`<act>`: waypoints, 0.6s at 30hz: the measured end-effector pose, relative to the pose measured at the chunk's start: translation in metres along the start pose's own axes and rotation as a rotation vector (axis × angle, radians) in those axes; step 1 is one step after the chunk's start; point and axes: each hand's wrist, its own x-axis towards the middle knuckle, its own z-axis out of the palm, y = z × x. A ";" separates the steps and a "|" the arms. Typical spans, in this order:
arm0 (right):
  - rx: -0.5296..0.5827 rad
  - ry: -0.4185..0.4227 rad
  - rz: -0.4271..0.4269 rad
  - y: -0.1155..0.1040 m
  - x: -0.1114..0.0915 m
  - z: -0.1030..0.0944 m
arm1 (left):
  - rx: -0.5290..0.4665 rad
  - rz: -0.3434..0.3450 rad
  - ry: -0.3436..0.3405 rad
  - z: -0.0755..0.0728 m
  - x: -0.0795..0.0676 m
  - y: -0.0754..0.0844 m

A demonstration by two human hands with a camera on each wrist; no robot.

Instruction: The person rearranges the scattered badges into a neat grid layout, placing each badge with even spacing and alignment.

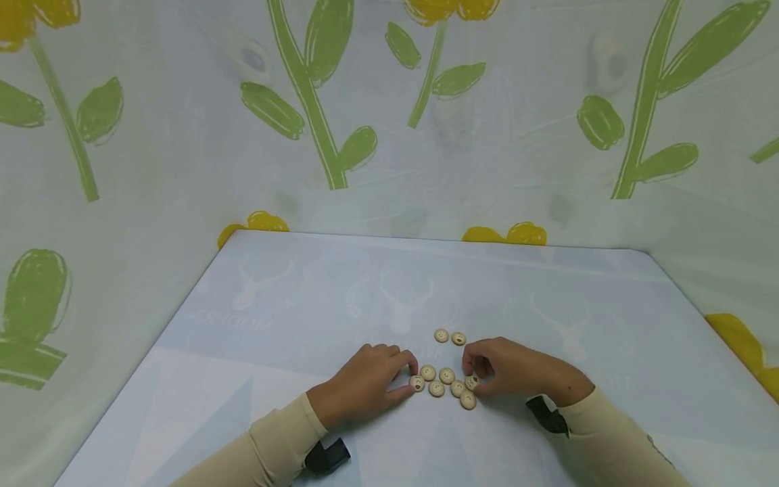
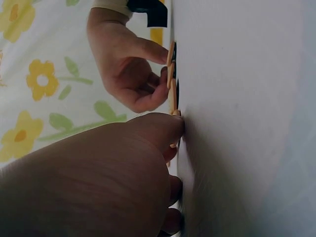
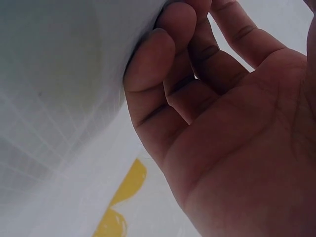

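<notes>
Several small round wooden discs with dark face-like marks lie on the table. My left hand pinches the leftmost disc between thumb and index finger. On the group's right side, my right hand has its thumb and index finger at opposite edges of another disc. Between the hands lie more discs, some touching. In the left wrist view the discs appear edge-on, beside the right hand. The right wrist view shows the right hand's palm and curled fingers; no disc is visible there.
Two further discs, one plain-looking and one with a darker mark, sit beyond the group. The pale table has faint deer prints. Behind it hangs a flower-patterned cloth. Dark straps circle the sleeves.
</notes>
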 end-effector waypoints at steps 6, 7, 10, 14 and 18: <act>0.000 0.007 -0.010 0.001 0.000 0.000 | 0.005 0.005 0.009 0.001 0.000 -0.001; 0.001 0.007 -0.009 0.001 0.000 0.000 | 0.006 0.005 0.009 0.001 0.000 -0.001; 0.007 0.006 -0.008 0.001 0.000 0.000 | 0.006 0.007 0.011 0.002 0.001 -0.001; 0.003 0.009 0.000 0.002 0.001 0.000 | 0.010 0.012 0.016 0.002 0.001 -0.001; -0.002 0.016 0.000 0.003 0.001 -0.001 | 0.010 0.014 0.018 0.002 0.000 -0.001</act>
